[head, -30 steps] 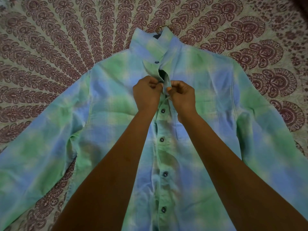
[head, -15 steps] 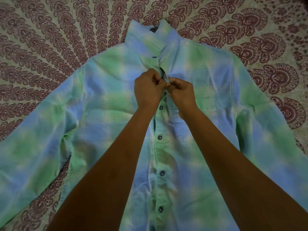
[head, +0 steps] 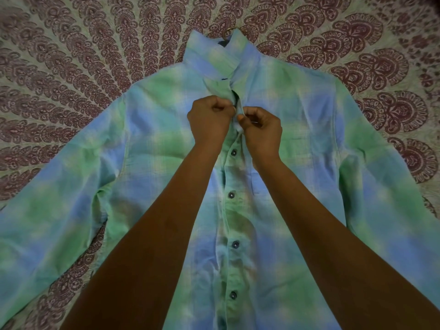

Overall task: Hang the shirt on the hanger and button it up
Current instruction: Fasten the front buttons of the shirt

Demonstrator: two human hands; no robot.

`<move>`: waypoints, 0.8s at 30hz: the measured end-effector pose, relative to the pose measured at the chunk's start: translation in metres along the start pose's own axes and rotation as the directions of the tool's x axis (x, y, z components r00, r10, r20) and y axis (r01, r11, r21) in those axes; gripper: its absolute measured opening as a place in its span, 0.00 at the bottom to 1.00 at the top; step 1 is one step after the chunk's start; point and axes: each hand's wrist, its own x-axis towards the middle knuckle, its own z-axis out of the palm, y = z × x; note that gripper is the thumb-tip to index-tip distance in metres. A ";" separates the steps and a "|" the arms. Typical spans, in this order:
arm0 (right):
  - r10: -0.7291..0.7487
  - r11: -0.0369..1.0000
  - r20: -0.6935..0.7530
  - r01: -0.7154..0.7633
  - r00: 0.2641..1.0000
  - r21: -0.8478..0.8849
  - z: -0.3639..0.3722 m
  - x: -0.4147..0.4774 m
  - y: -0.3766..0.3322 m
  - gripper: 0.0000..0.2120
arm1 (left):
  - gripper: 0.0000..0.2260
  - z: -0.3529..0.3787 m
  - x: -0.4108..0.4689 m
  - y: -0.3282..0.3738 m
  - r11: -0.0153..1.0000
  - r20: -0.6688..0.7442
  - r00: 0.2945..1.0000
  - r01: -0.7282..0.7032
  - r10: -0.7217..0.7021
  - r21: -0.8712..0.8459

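Note:
A green and blue checked shirt (head: pixel 147 177) lies flat, front up, sleeves spread to both sides. Several dark buttons (head: pixel 231 195) down its front are fastened below my hands. Only the hanger hook (head: pixel 229 32) shows, poking out above the raised collar. My left hand (head: pixel 209 119) pinches the left edge of the placket just below the collar. My right hand (head: pixel 262 129) pinches the right edge beside it, thumb pressed on the fabric. A small dark gap stays open just above my fingers. The button between my fingers is hidden.
The shirt rests on a cream bedspread (head: pixel 78 55) printed with maroon paisley fans, which fills the whole view around it. My forearms cross the lower half of the shirt.
The view has shifted so the shirt sits slightly lower. My hands stay pinched on the same spot of the placket, and the right thumb now pushes further over the edge.

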 end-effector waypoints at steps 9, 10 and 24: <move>0.062 0.997 0.005 -0.062 0.998 0.048 0.002 0.001 0.000 0.09 | 0.04 -0.007 -0.006 -0.003 0.998 0.091 0.996 0.011 -0.005 -0.067; 0.056 0.998 0.009 -0.056 0.998 0.042 0.002 0.001 0.000 0.09 | 0.04 -0.008 -0.006 -0.004 0.997 0.101 0.995 0.009 -0.002 -0.072; 0.084 0.993 -0.004 -0.083 0.996 0.081 0.000 -0.002 0.008 0.08 | 0.08 -0.001 0.003 -0.001 0.999 0.161 0.987 0.025 -0.019 -0.035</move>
